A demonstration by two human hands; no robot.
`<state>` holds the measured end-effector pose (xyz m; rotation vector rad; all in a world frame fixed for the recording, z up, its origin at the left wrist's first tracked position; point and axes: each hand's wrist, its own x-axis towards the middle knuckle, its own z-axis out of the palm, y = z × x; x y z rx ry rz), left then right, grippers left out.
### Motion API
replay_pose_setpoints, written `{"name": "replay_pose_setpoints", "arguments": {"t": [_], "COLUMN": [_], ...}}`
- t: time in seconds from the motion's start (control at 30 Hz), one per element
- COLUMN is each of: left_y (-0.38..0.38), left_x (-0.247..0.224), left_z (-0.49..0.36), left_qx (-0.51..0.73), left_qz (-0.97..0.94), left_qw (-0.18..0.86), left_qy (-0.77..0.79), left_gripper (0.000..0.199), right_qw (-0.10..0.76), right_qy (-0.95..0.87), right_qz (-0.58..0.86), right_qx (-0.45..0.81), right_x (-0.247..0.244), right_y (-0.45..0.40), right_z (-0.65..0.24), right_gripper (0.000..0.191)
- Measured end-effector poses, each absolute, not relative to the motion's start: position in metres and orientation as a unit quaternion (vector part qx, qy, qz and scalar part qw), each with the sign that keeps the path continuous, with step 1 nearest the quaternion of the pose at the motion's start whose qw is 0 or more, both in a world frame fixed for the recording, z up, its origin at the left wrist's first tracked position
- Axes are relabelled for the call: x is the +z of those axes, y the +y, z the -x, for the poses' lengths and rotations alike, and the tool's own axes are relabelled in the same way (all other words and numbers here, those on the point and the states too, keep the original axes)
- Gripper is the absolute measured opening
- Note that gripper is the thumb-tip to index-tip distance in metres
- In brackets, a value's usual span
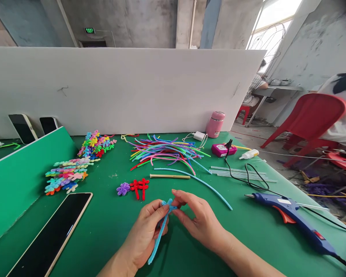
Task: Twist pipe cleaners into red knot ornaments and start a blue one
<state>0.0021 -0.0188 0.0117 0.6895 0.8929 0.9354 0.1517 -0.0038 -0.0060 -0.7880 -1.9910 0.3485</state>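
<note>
A light blue pipe cleaner point(158, 240) is bent into small loops at its top, and its long tail hangs down toward me. My left hand point(145, 227) is closed on it, thumb and fingers pinching just below the loops. At the right side of the loops, the thumb and fingertips of my right hand point(202, 219) are closed around one blue loop. Just beyond my hands lie a purple pipe-cleaner flower point(123, 189) and two red pipe-cleaner shapes point(139, 185). A loose light blue pipe cleaner point(210, 186) curves behind my right hand, near a thin wooden stick point(170, 176).
Loose coloured pipe cleaners point(164, 152) lie heaped mid-table, with finished flowers point(67, 175) at left. A phone-like slab point(50, 236) lies front left. At right are a glue gun point(291, 219), clear glue sticks point(239, 174), a black cable point(248, 181) and a pink bottle point(215, 124).
</note>
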Motion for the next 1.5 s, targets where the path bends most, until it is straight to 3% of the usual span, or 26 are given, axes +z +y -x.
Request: {"name": "replay_pose_setpoints", "arguments": {"t": [0.53,0.97,1.13,1.5], "left_y": [-0.019,-0.021,-0.019,-0.021], "left_x": [0.010,0.015,0.014,0.013], "left_z": [-0.001,-0.003,0.001,0.000], "left_qx": [0.415,0.418,0.390,0.349], "left_qz": [-0.331,-0.426,-0.521,-0.750], "left_qw": [0.764,0.696,0.618,0.374], "left_qy": [0.366,0.400,0.442,0.420], "left_gripper": [0.019,0.022,0.026,0.023], "right_qw": [0.366,0.365,0.411,0.387], "right_qy": [-0.891,-0.884,-0.837,-0.459], "right_qz": [0.268,0.286,0.321,0.353], "right_qx": [0.014,0.058,0.166,0.718], "right_x": [0.003,0.005,0.007,0.014], "right_y": [-0.004,-0.005,-0.009,-0.005], "right_z": [-0.159,-0.156,-0.153,-0.152], "right_gripper": [0.039,0.035,0.034,0.034]}}
